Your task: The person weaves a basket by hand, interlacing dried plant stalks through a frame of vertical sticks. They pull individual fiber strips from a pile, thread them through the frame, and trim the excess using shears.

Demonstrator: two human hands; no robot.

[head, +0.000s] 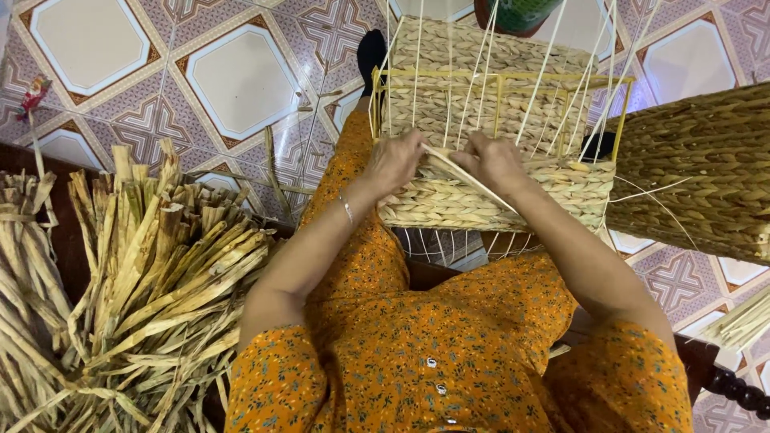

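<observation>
A half-woven basket point(497, 188) rests on the person's lap, just above the knees, built on a yellow wire frame point(501, 78) with pale upright stakes point(533, 96) rising from it. The lower band of the near wall is already filled with braided straw-coloured weave; above that the frame is open, and the woven far wall shows through the stakes.

Both hands work at the top edge of the woven band. The left hand point(395, 160) has its fingers curled shut around a flat pale strand point(469, 178), pressing against the weave. The right hand point(496, 160) is close beside it, fingers bent and pinched on the same strand, which runs slantwise down across the near wall toward the right wrist. A thin bracelet point(347, 210) sits on the left wrist.

The person wears an orange flowered dress point(433, 353) that covers the lap below the basket. To the right, touching the basket's corner, lies a large finished woven piece point(706, 168) of darker braid. To the left a thick heap of dried flat reeds point(136, 273) spreads out, well apart from the hands. Beneath everything is a patterned tile floor point(233, 80), with a few loose reed scraps scattered on it.
</observation>
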